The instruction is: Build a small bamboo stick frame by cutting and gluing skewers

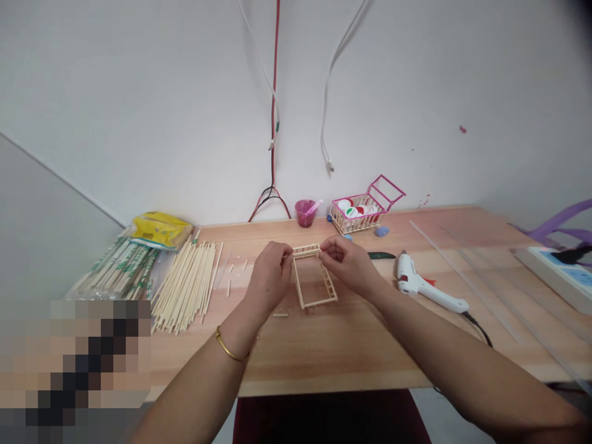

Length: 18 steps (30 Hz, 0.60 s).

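Between my hands, just above or on the table, is a small rectangular frame (298,283) built of pale wooden sticks, with short rungs along its far and right sides. My left hand (272,271) pinches its far left corner. At the far right corner, my right hand (345,265) has its fingers closed on the same frame. The fingertips partly cover both corners. A few short cut stick pieces (228,288) lie left of my left hand. To the right of my right hand rests a white glue gun (428,287) with a black cord.
Loose wooden sticks (189,283) and wrapped chopsticks (118,268) lie at left under a yellow packet (161,229). Along the wall stand a pink cup (305,213) and a small stick-built cart (358,213) holding bottle caps. A power strip (559,277) and clear glue sticks (462,277) are at right.
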Motion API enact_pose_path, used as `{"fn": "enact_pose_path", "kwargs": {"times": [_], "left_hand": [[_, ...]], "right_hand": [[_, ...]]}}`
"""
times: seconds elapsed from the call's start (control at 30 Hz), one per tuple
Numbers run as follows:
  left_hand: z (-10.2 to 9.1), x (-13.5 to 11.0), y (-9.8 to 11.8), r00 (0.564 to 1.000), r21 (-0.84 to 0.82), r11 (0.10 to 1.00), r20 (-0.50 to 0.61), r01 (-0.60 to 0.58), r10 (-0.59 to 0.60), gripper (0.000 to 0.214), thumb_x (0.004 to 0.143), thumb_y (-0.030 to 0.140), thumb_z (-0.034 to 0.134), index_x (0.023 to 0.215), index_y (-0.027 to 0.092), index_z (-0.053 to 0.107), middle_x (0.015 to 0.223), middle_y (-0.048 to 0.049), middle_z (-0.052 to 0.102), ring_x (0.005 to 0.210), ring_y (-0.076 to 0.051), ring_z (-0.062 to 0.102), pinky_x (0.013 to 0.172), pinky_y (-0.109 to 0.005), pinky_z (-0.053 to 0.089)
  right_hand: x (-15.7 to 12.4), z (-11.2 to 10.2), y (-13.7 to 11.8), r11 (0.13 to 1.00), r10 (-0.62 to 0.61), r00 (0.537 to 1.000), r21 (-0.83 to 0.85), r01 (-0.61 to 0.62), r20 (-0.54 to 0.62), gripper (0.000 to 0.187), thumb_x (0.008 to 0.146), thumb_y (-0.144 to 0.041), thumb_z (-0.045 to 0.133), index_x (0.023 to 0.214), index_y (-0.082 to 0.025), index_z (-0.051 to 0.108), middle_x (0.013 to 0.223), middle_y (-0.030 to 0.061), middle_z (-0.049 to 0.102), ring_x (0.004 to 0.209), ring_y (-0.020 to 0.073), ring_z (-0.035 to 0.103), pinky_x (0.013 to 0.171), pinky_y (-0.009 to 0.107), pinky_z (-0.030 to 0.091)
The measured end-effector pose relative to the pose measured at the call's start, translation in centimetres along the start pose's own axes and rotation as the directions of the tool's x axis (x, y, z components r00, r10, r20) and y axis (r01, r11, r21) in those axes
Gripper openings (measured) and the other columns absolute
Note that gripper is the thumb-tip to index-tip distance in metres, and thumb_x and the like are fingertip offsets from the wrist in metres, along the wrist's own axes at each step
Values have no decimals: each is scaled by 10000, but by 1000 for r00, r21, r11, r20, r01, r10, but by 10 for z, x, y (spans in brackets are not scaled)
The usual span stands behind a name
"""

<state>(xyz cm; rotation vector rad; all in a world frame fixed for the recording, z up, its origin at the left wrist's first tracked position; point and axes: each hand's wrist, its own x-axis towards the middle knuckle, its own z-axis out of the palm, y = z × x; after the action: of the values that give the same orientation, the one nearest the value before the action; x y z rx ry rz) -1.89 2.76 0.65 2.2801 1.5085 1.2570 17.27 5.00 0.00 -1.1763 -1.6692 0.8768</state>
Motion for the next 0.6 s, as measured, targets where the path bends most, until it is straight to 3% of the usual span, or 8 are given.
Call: {"fn": "enact_pose_path", "kwargs": {"times": [0.6], "left_hand": [[-1, 3, -1, 996, 28, 996, 32, -87, 86, 121, 863, 95, 471, 817, 173, 552, 813, -51, 593, 807, -176, 552, 730, -309, 455]], "right_hand": [[0, -1, -2, 1000, -7, 1000, -16, 7, 4, 161, 745, -312, 605, 824, -182, 551, 700, 15, 609, 646, 148, 591, 612, 276, 480]]}}
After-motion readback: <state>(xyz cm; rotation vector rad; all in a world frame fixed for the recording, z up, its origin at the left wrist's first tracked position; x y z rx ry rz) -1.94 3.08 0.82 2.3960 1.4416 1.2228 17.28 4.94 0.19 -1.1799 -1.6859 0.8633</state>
